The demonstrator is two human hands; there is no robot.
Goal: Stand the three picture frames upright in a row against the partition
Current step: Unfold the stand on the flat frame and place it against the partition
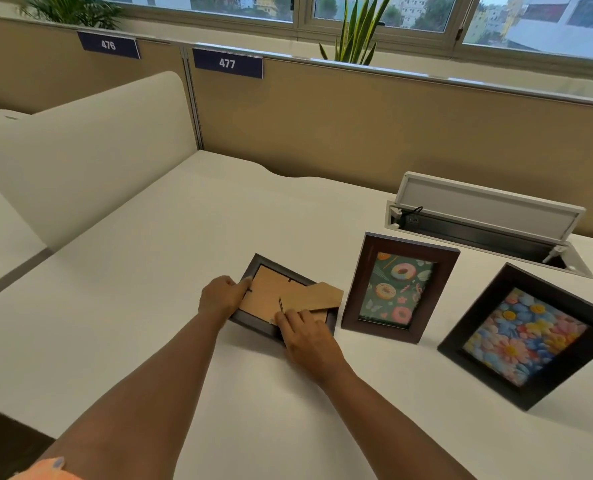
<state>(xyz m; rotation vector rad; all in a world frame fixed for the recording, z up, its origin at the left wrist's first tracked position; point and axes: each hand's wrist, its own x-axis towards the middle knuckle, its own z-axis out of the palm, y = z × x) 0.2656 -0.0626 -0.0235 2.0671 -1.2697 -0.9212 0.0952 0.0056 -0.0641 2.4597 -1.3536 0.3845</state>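
L hand (218,297) gripping left edge of face-down frame (270,299) lying mid-desk (149,271); R hand (305,336) pinching its cardboard stand (317,296) (swung out). 2 other frames: donut frame (397,289), flower frame (530,336) standing upright at right, well short of partition (322,126).

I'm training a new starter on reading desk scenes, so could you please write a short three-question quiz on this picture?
1. True or false: the frame under both hands lies face down.
2. How many frames already stand upright?
3. Which picture stands farther right: A donuts, B flowers?

Key:
1. True: the left hand and right hand are on the face-down frame, its cardboard back showing.
2. Two: the donut frame and the flower frame.
3. B.
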